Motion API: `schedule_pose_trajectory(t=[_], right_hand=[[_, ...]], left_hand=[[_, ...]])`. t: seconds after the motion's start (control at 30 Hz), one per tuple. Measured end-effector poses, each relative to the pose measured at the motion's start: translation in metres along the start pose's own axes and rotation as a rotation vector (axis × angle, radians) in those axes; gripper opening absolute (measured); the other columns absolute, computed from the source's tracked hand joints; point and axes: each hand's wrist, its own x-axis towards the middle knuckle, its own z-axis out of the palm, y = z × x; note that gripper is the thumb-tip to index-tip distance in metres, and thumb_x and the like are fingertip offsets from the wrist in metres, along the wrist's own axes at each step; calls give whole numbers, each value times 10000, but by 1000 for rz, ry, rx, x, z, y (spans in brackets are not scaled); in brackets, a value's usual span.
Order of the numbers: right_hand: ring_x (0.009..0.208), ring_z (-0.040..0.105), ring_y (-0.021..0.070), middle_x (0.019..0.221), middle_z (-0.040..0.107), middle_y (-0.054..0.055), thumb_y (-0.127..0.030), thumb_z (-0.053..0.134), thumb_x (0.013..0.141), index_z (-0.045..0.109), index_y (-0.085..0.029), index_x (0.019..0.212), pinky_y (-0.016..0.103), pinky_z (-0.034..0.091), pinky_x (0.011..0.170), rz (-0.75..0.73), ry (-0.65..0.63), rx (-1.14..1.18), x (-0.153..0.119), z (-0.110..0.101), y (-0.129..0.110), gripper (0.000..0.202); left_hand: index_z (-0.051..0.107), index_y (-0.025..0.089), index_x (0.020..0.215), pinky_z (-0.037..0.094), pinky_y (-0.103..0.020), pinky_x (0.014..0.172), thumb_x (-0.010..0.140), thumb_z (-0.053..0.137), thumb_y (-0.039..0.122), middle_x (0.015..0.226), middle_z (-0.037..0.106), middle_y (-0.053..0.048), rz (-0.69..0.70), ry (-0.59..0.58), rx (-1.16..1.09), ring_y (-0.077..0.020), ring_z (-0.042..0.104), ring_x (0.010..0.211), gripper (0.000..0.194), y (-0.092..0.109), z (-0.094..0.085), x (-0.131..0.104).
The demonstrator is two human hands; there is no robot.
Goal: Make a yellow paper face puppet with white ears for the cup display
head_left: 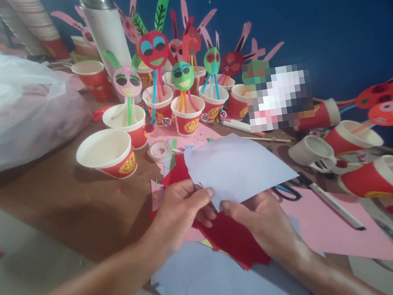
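Above the table I hold up a pale bluish-white sheet of paper (236, 168) with a slanted outline. My left hand (186, 205) pinches its lower left edge between thumb and fingers. The thumb of my right hand (260, 217) presses on the near corner, its fingers behind the sheet and partly hidden. Beneath my hands lie pieces of red paper (228, 241), and nearer to me a larger pale sheet (216, 277). Right of my right hand lie a sheet of pink paper (314, 218), a marker (336, 205) and dark-handled scissors (286, 193).
Several red-and-white paper cups (187, 112) holding paper-faced figures stand along the blue wall (308, 7). At the left are an upright cup (108, 151) and a white plastic bag (10, 111). A white flask (107, 42) stands behind. Tipped cups (350, 137) and a small mug (311, 150) are at right.
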Motion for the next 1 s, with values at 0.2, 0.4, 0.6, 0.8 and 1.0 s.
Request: schedule_pose_trajectory(t=[0.2, 0.4, 0.6, 0.8, 1.0], right_hand=[[547, 637, 189, 656, 705, 17, -214, 618, 721, 700, -189, 750, 271, 518, 467, 17, -20, 49, 1, 0, 1, 90], [659, 649, 194, 707, 708, 19, -192, 625, 703, 685, -182, 785, 287, 530, 593, -55, 15, 64, 4, 1, 1, 102], [695, 650, 192, 719, 713, 13, -188, 602, 717, 677, -192, 731, 263, 516, 592, -81, -6, 48, 3, 1, -2, 77], [647, 646, 195, 694, 706, 25, -200, 603, 710, 666, -179, 711, 260, 508, 532, -55, -10, 41, 4, 0, -1, 67], [646, 652, 188, 685, 706, 9, -200, 600, 709, 642, -175, 695, 277, 517, 598, -50, -9, 39, 5, -1, 2, 50]], left_hand=[[568, 145, 633, 456, -216, 428, 688, 660, 277, 451, 580, 22, -35, 42, -20, -106, 542, 425, 170, 6, 4, 1], [562, 138, 603, 436, -205, 438, 700, 643, 271, 450, 594, 11, 0, 80, 37, -101, 547, 425, 184, 8, 5, 0], [561, 139, 601, 431, -216, 430, 700, 652, 292, 461, 607, 2, -19, 65, 10, -105, 540, 412, 203, 8, 5, 0], [559, 139, 592, 436, -220, 443, 695, 646, 286, 471, 617, -5, -16, 66, 12, -112, 557, 427, 200, 8, 6, -1], [571, 140, 597, 448, -221, 433, 671, 662, 294, 469, 617, -3, -14, 59, -11, -118, 562, 428, 194, 6, 4, 3]])
